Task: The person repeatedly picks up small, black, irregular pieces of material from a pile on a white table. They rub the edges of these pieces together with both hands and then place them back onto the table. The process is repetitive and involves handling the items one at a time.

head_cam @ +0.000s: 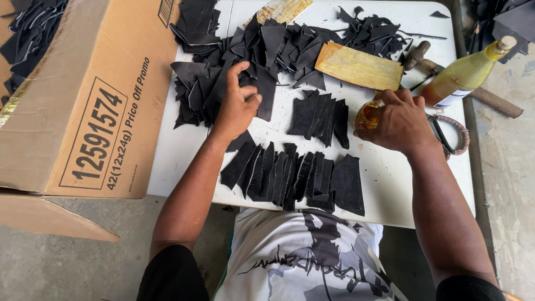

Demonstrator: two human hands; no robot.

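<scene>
My left hand (238, 103) pinches a black cut piece at the edge of a loose heap of black pieces (234, 61) on the white table (390, 178). My right hand (398, 120) is closed around a small jar of amber liquid (368, 115). Between my hands lies a short overlapped row of black pieces (320, 116). A longer overlapped row of black pieces (295, 178) lies along the table's near edge.
A large cardboard box (83, 95) stands at the left, against the table. A yellowed wooden block (359, 67), a bottle of yellow liquid (465, 75), a hammer (473, 92) and a braided ring (454, 134) lie at the right. More black scraps (373, 30) lie at the back.
</scene>
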